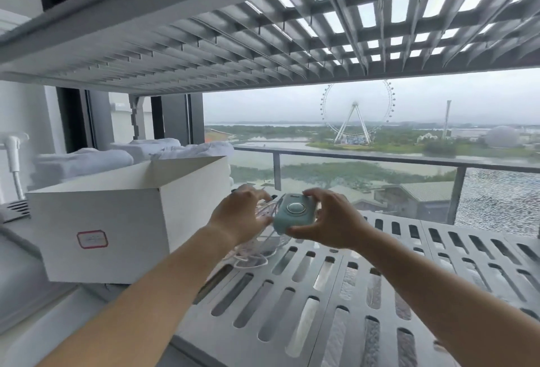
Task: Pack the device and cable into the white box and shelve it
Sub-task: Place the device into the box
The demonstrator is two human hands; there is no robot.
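Observation:
A small pale green device (293, 214) with a round silver button is held a little above the slotted grey shelf (380, 287). My right hand (327, 220) grips it from the right side. My left hand (244, 213) is at its left edge, fingers over the white cable (254, 258), which lies in loose loops on the shelf under both hands. The open white box (117, 220) with a red-bordered label stands on the shelf just left of my left hand. Its inside is hidden from here.
Another slotted shelf (263, 45) hangs close overhead. Folded white towels (87, 159) are stacked behind the box. A white pipe (13, 159) stands at far left. A glass balcony railing (380, 159) lies beyond the shelf.

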